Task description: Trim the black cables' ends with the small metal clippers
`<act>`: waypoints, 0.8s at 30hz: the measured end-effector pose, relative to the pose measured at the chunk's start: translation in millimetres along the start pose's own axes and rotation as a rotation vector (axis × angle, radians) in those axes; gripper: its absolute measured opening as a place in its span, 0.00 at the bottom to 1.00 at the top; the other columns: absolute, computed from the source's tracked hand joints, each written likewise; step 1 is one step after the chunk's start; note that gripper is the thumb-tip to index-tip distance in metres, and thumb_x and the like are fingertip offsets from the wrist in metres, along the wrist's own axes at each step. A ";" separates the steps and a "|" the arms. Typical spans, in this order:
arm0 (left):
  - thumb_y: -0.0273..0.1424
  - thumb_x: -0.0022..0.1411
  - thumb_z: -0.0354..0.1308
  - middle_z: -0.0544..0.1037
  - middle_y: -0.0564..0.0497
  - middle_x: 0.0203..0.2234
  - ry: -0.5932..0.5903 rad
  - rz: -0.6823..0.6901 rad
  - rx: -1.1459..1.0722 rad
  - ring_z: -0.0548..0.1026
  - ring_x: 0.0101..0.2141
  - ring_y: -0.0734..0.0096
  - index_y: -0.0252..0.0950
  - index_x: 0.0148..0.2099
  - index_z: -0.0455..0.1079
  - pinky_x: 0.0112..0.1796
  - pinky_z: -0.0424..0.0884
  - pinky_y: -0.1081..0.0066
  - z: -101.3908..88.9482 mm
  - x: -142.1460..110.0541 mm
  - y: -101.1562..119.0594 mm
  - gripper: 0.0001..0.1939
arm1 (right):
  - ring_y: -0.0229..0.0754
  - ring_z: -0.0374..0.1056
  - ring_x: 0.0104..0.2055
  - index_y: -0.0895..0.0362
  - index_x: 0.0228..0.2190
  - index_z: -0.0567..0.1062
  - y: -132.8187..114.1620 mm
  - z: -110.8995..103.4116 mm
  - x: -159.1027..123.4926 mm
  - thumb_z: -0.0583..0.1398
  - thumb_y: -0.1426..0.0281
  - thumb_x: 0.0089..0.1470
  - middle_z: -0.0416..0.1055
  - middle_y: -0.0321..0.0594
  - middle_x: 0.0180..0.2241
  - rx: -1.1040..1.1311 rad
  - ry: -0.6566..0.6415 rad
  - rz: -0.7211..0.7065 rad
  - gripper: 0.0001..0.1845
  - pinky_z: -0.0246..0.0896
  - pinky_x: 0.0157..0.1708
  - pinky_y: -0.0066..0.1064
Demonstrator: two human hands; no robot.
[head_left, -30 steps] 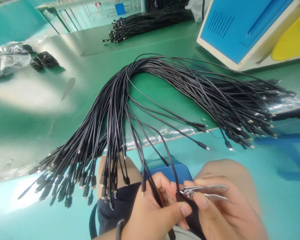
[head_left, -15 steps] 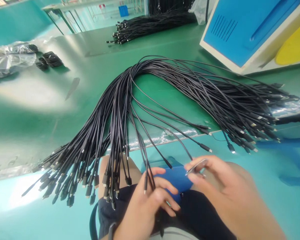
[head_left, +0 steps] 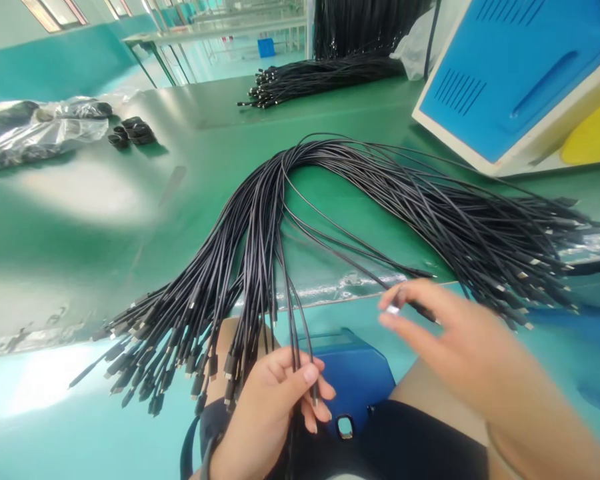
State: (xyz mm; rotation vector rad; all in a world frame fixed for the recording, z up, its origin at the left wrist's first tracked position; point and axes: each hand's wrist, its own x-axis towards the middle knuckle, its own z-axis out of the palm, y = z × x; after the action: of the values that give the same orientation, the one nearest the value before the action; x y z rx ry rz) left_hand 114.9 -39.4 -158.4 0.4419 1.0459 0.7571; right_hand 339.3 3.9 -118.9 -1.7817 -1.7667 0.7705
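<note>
Thin black plastic-sheathed cables (head_left: pixel 253 207) are arched over the green counter (head_left: pixel 205 153), dark connectors (head_left: pixel 156 404) splayed past its edge. Several strands pinched low by left hand (head_left: pixel 280 390); small silver metal tool (head_left: pixel 393 309), blurred, clamped between thumb and forefinger of outstretched right hand (head_left: pixel 453 333).

The green counter (head_left: pixel 195 173) bears a spread black cable bundle (head_left: pixel 260 193) at centre, clear plastic bags (head_left: pixel 45 137) upper left.

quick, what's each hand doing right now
Left hand: closed on a few thin black cables.
Right hand: holding a small shiny metal tool, partly hidden.
</note>
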 end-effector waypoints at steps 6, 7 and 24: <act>0.37 0.55 0.68 0.83 0.43 0.29 -0.081 -0.068 0.002 0.79 0.22 0.73 0.29 0.38 0.74 0.19 0.69 0.81 4.3 1.7 -2.4 0.15 | 0.58 0.71 0.45 0.52 0.31 0.73 7.2 -18.7 14.4 0.61 0.66 0.53 0.77 0.44 0.40 -0.228 0.474 -0.016 0.03 0.57 0.52 0.56; 0.37 0.54 0.68 0.83 0.43 0.28 -0.073 -0.076 0.003 0.79 0.22 0.73 0.29 0.37 0.74 0.19 0.69 0.81 4.9 2.0 -3.3 0.15 | 0.57 0.73 0.45 0.51 0.32 0.75 5.1 -11.3 6.1 0.63 0.64 0.53 0.78 0.42 0.41 -0.041 0.475 0.054 0.04 0.64 0.47 0.51; 0.24 0.45 0.69 0.78 0.50 0.14 0.122 0.102 0.138 0.75 0.17 0.71 0.33 0.22 0.73 0.23 0.72 0.75 24.9 -1.3 10.5 0.07 | 0.39 0.72 0.26 0.53 0.30 0.78 -41.0 65.4 -46.2 0.70 0.66 0.48 0.78 0.39 0.31 1.437 -0.052 0.494 0.08 0.69 0.23 0.30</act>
State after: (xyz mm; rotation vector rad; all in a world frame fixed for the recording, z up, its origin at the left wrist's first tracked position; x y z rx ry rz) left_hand 133.2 -32.8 -139.6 0.5766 1.2020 0.8135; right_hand 264.4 -43.6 -134.5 -1.0678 -0.3479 1.6736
